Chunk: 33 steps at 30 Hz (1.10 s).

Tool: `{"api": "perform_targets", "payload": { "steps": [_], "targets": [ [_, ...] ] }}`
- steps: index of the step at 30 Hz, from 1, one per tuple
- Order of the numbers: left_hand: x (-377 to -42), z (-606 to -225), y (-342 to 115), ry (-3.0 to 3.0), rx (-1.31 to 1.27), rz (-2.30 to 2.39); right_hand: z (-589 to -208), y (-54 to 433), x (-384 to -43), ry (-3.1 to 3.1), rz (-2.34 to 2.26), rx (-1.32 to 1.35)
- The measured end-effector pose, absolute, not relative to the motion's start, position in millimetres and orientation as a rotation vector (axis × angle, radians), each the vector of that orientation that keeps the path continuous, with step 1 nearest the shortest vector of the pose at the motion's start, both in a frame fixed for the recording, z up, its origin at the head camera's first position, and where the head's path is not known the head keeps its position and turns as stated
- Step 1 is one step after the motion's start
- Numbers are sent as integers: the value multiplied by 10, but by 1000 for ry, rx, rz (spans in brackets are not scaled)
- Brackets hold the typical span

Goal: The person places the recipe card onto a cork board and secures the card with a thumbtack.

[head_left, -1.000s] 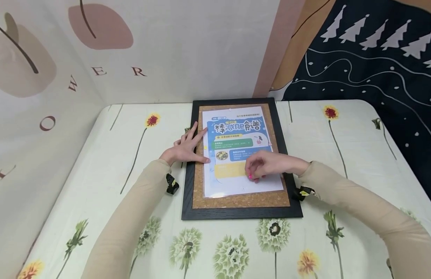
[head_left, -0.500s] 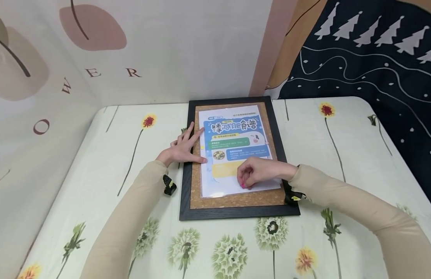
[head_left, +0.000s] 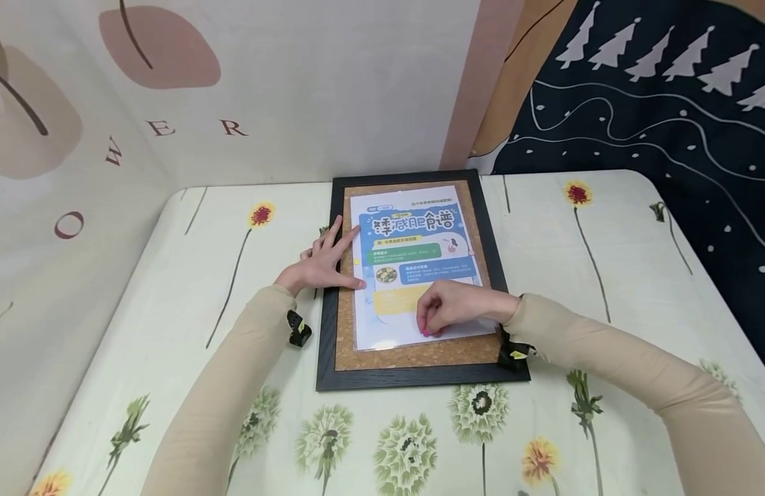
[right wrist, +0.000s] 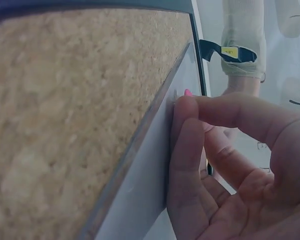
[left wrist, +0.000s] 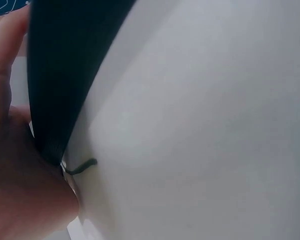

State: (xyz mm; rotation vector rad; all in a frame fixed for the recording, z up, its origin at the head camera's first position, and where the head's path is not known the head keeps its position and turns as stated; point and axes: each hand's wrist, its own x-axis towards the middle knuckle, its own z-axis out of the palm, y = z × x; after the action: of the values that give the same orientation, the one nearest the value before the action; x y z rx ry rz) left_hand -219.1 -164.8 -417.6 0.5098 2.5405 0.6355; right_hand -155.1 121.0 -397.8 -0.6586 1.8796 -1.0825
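Note:
A corkboard [head_left: 419, 358] in a black frame lies on the table, with a laminated sheet [head_left: 394, 332] printed in blue, green and yellow over its middle. My left hand [head_left: 320, 265] rests with spread fingers across the board's left edge, the thumb on the sheet. In the left wrist view, part of that hand [left wrist: 29, 195] shows beside the dark frame [left wrist: 69, 75]. Near the sheet's lower edge my right hand [head_left: 456, 306] pinches a small pink push pin [head_left: 426, 333] against the sheet. The right wrist view shows only the pin's pink tip [right wrist: 188, 92] past the fingertips.
A yellow pin [head_left: 356, 262] sits at the sheet's left edge and a pinkish one [head_left: 472, 253] at its right. The flowered tablecloth [head_left: 233, 386] surrounds the board. Behind it hang a pale printed curtain [head_left: 332, 89] and a dark tree-patterned cloth [head_left: 642, 124].
My right hand has moved left and slightly down over the sheet with the pink push pin. The left hand keeps its place on the board. The whole view has shifted a little.

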Motion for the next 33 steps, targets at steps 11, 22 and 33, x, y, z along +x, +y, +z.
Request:
{"api": "perform_targets", "payload": {
  "steps": [11,22,33],
  "targets": [
    [-2176,-4157,-1653,2536,504,639,-3968,1151,-1504,2005,-1034,-627],
    [-2186,-4163,-1646,2539,509,639,-4006,1188,-1520,2038,-1033,-645],
    [-2181,-4156,-1646,2538,509,653,-4040,1233,-1549,1957,-1088,-664]
  ]
}}
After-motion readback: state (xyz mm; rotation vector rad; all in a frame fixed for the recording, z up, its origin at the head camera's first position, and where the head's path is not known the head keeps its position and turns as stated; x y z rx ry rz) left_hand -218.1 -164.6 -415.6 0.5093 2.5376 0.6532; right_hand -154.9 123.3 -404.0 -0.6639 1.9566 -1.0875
